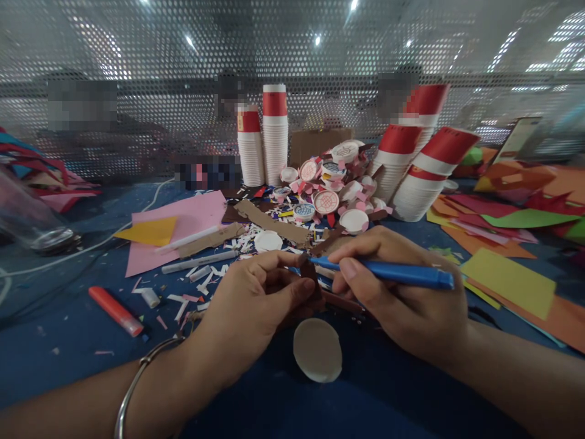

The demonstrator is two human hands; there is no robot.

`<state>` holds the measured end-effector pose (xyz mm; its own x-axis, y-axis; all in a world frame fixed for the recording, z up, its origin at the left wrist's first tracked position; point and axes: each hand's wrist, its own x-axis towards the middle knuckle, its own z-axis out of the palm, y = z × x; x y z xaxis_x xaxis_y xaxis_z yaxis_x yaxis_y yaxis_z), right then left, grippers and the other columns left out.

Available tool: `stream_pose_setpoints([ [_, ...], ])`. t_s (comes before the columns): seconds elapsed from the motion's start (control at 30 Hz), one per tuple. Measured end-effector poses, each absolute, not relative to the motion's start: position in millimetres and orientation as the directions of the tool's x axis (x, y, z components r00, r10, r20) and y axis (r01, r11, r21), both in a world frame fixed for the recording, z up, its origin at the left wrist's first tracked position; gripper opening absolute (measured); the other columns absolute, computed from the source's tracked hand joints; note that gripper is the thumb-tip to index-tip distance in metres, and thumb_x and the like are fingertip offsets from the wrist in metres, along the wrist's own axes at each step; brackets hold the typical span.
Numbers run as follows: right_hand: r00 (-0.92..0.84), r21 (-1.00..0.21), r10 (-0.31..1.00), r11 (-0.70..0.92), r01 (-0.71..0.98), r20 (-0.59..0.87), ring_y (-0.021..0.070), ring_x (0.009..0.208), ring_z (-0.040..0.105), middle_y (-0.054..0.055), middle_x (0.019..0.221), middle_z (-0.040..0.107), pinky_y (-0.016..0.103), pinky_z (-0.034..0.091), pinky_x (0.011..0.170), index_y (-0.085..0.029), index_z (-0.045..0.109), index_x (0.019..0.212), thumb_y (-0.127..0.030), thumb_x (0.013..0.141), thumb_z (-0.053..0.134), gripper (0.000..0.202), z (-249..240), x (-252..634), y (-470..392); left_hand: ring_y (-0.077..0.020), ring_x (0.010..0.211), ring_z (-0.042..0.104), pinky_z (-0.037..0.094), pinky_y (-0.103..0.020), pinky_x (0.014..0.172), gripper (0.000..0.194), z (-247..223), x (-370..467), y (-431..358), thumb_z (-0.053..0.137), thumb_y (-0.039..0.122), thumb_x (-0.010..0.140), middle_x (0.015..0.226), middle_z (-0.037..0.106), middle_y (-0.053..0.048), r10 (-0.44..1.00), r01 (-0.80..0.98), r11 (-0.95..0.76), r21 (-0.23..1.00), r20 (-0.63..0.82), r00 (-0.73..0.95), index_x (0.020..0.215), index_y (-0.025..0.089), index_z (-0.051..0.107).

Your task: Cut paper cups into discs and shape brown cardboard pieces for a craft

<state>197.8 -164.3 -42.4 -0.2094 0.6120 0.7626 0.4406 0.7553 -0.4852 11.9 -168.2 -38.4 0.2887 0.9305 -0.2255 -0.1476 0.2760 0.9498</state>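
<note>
Between thumb and fingers, my left hand point(256, 299) pinches a small dark brown paper piece point(312, 277). A blue marker point(402, 272) lies in the grip of my right hand point(402, 292), its tip pointing left and meeting the top of the brown piece near my left fingertips. Just below both hands, a round beige disc point(317, 350) rests on the dark blue table point(256, 402). Whether the marker's tip leaves a mark cannot be made out.
Behind the hands is a pile of decorated round discs point(326, 202) among paper scraps. Paper cup stacks point(275, 140) stand at the back. A red marker point(116, 311) and pink paper point(183, 219) lie left; yellow paper point(509, 280) lies right.
</note>
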Motion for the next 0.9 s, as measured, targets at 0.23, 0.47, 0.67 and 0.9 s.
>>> stream_pose_setpoints([
  [0.23, -0.186, -0.500, 0.613, 0.754, 0.425, 0.768, 0.0134, 0.055, 0.067, 0.000, 0.066, 0.069, 0.026, 0.051, 0.049, -0.018, 0.067, 0.089, -0.013, 0.091, 0.060, 0.009, -43.4, 200.6, -166.9, -0.0128, 0.073, 0.076, 0.060, -0.018, 0.070, 0.018, -35.4, 13.4, -167.1, 0.081, 0.016, 0.084, 0.081, 0.078, -0.004, 0.935, -0.147, 0.281, 0.948, -0.236, 0.264, 0.101, 0.015, 0.075],
  [0.47, -0.169, -0.507, 0.621, 0.743, 0.437, 0.765, 0.0131, 0.055, 0.067, 0.000, 0.066, 0.068, 0.025, 0.050, 0.049, -0.015, 0.068, 0.090, -0.015, 0.093, 0.060, 0.008, -43.0, 199.9, -165.7, -0.0127, 0.070, 0.076, 0.060, -0.017, 0.068, 0.018, -35.4, 12.2, -167.0, 0.081, 0.015, 0.083, 0.080, 0.078, -0.005, 0.934, -0.146, 0.293, 0.945, -0.250, 0.257, 0.101, 0.014, 0.075],
  [0.67, -0.206, -0.492, 0.615, 0.754, 0.435, 0.761, 0.0101, 0.054, 0.064, 0.000, 0.069, 0.068, 0.023, 0.051, 0.051, -0.015, 0.067, 0.090, -0.013, 0.092, 0.059, 0.008, -43.2, 198.6, -165.8, -0.0119, 0.067, 0.075, 0.057, -0.013, 0.060, 0.015, -35.3, 12.7, -164.6, 0.079, 0.014, 0.084, 0.077, 0.078, -0.005, 0.935, -0.118, 0.291, 0.949, -0.256, 0.247, 0.099, 0.014, 0.075],
  [0.9, -0.205, -0.505, 0.634, 0.738, 0.447, 0.746, 0.0122, 0.056, 0.067, 0.000, 0.068, 0.070, 0.024, 0.050, 0.048, -0.015, 0.067, 0.093, -0.015, 0.093, 0.059, 0.009, -43.3, 199.0, -164.0, -0.0141, 0.068, 0.075, 0.056, -0.015, 0.056, 0.016, -38.6, 11.1, -161.5, 0.079, 0.016, 0.083, 0.080, 0.078, -0.005, 0.938, -0.109, 0.290, 0.951, -0.259, 0.232, 0.099, 0.016, 0.076],
])
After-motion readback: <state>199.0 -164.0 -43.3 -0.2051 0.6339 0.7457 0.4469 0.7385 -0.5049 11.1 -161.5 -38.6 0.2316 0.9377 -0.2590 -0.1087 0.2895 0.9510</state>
